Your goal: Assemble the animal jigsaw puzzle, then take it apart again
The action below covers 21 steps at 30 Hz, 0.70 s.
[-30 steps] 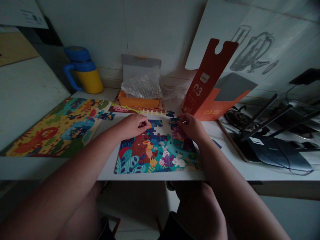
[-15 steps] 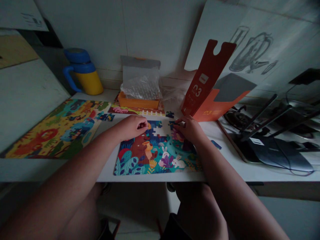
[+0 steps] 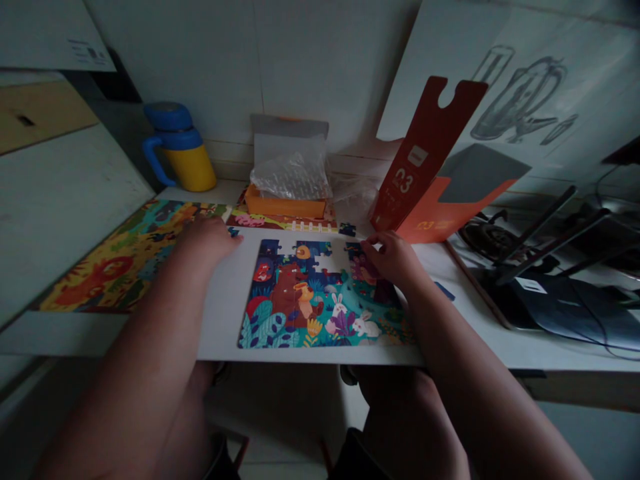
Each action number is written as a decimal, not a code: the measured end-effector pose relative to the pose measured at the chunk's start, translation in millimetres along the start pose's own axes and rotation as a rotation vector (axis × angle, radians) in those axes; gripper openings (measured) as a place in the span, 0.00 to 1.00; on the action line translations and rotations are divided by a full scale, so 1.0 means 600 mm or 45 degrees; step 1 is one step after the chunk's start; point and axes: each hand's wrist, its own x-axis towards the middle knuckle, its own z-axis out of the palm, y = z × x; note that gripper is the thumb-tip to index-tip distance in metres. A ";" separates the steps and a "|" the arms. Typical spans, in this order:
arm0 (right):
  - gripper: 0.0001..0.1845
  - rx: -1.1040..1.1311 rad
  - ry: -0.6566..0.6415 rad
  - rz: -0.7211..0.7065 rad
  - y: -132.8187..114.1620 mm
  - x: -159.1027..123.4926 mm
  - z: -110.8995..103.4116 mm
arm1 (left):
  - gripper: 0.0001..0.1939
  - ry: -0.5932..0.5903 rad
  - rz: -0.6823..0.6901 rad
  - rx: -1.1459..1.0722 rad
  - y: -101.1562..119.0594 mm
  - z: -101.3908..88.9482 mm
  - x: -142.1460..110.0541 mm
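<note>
A partly assembled jigsaw puzzle with a bear, rabbits and dark blue foliage lies on the white counter, with gaps along its top edge. My right hand rests at its upper right corner, fingers curled against a dark puzzle piece there. To the left of this puzzle, my left hand is over loose dark blue pieces, its thumb held apart; the other fingers are mostly hidden. Another small dark piece lies above the puzzle.
A yellow jigsaw lies at left, a blue-and-yellow jug behind it. At the back are an orange box with plastic wrap and a tall orange-red box. A black router stands at right beside a stove burner.
My left hand has moved left, from the puzzle's top edge to the loose pieces beside it. My right hand stays at the upper right corner. The view has shifted slightly.
</note>
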 end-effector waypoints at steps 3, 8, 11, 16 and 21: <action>0.14 0.008 -0.009 0.025 -0.003 -0.001 -0.002 | 0.33 -0.146 -0.113 0.177 -0.008 -0.007 0.006; 0.13 0.018 -0.013 0.019 -0.005 -0.002 -0.004 | 0.30 -0.231 -0.128 0.170 0.010 -0.023 0.001; 0.13 0.032 0.002 0.009 -0.003 -0.003 -0.002 | 0.27 -0.281 -0.121 0.157 0.016 -0.031 -0.001; 0.14 0.035 0.011 -0.007 0.002 -0.003 0.001 | 0.33 -0.389 -0.153 0.135 0.011 -0.045 0.005; 0.13 0.020 -0.020 -0.008 0.001 -0.002 -0.001 | 0.25 -0.494 -0.144 0.083 0.010 -0.063 0.006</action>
